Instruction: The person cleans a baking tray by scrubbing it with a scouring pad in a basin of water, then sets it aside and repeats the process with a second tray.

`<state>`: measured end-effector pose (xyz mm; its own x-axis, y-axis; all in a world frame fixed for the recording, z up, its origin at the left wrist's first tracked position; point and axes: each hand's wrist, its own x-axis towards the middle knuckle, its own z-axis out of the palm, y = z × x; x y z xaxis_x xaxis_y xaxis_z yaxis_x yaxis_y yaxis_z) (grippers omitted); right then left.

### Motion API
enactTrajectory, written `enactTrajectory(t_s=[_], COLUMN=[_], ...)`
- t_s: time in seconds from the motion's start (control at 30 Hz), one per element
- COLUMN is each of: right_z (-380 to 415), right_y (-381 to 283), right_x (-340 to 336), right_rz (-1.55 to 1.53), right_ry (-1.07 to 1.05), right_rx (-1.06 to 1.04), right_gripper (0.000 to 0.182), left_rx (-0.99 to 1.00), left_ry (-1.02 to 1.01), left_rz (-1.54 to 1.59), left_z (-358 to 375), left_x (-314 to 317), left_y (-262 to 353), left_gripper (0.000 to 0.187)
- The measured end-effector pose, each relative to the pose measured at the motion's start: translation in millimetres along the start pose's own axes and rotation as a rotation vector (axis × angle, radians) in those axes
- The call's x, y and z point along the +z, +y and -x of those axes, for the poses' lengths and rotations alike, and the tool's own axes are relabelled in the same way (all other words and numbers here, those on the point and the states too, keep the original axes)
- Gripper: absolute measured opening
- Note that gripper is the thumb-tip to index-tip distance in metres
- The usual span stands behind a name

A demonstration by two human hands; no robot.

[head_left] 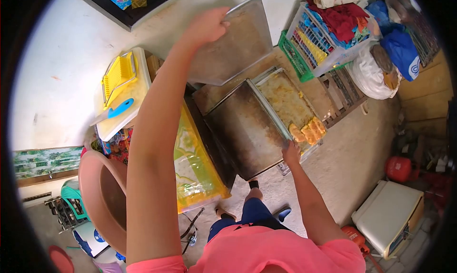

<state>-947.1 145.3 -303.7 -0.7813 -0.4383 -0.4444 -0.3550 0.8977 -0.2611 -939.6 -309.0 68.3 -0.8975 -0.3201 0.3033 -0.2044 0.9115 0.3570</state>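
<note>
My left hand [207,27], arm stretched forward, grips the corner of a worn metal baking tray [243,42] tilted up near the wall. Closer to me lies a dark, browned baking tray [247,125], and my right hand [291,153] is closed on its right edge near the front corner. Beside it on the right, a second tray [281,92] with crumbs and grease carries several golden bread rolls [310,131] at its near end. The fingertips of my right hand are partly hidden at the tray's rim.
A yellow-covered table [197,168] stands left of the trays. Farther left are a yellow slicer [120,78], a blue-handled knife [121,109] and a pink basin [97,197]. A crate of cloths [328,35] sits at the back right, a white box [388,216] on the floor.
</note>
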Motion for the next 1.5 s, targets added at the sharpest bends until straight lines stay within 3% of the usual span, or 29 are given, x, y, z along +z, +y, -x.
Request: enactTrajectory(t_s=[0.1, 0.3, 0.4, 0.5, 0.7, 0.9, 1.0, 1.2, 1.23, 1.3, 1.37, 1.4, 1.47, 1.5], right_z=[0, -1, 9, 8, 9, -8, -6, -5, -1, 0, -4, -4, 3, 8], right_y=[-3, -6, -27, -26, 1, 31, 32, 52, 49, 46, 48, 39, 11, 6], right_x=[5, 4, -24, -20, 13, 40, 38, 29, 14, 12, 24, 14, -20, -24], right_rz=[-0.020, -0.034, -0.019, -0.109, -0.301, -0.461, -0.393, -0.731, -0.629, -0.432, -0.278, -0.254, -0.203, -0.172], right_ry=[0.019, -0.020, -0.083, -0.082, 0.077, 0.163, 0.250, 0.053, -0.067, -0.056, -0.041, -0.146, -0.361, -0.352], right_rx=[0.022, 0.104, 0.265, 0.411, 0.283, 0.230, 0.272, 0.110, 0.172, 0.053, -0.066, -0.075, -0.092, -0.171], right_gripper=[0.065, 0.061, 0.059, 0.059, 0.062, 0.056, 0.053, 0.058, 0.063, 0.063, 0.064, 0.063, 0.061, 0.051], left_rx=[-0.110, -0.050, -0.135, -0.242, -0.317, -0.427, -0.481, -0.473, -0.495, -0.540, -0.451, -0.420, -0.465, -0.509], left_ry=[-0.177, -0.244, -0.180, -0.017, 0.110, -0.066, -0.146, -0.095, -0.060, 0.007, 0.064, 0.116, 0.043, -0.031], left_rz=[0.048, -0.096, 0.001, -0.245, -0.490, -0.515, -0.463, -0.349, -0.273, -0.124, 0.065, 0.162, 0.410, 0.567], left_z=[-12, -12, -13, -10, 14, 24, 33, 86, 97, 126, 161, 180, 222, 247], left_x=[25, 67, 79, 88, 107, 90, 85, 85, 86, 94, 108, 114, 129, 146], left_y=[-15, -68, -82, -79, -97, -109, -104, -70, -62, -38, -14, 7, 43, 54], left_gripper=[0.030, 0.025, 0.030, 0.039, 0.054, 0.067, 0.063, 0.062, 0.060, 0.056, 0.052, 0.049, 0.044, 0.044])
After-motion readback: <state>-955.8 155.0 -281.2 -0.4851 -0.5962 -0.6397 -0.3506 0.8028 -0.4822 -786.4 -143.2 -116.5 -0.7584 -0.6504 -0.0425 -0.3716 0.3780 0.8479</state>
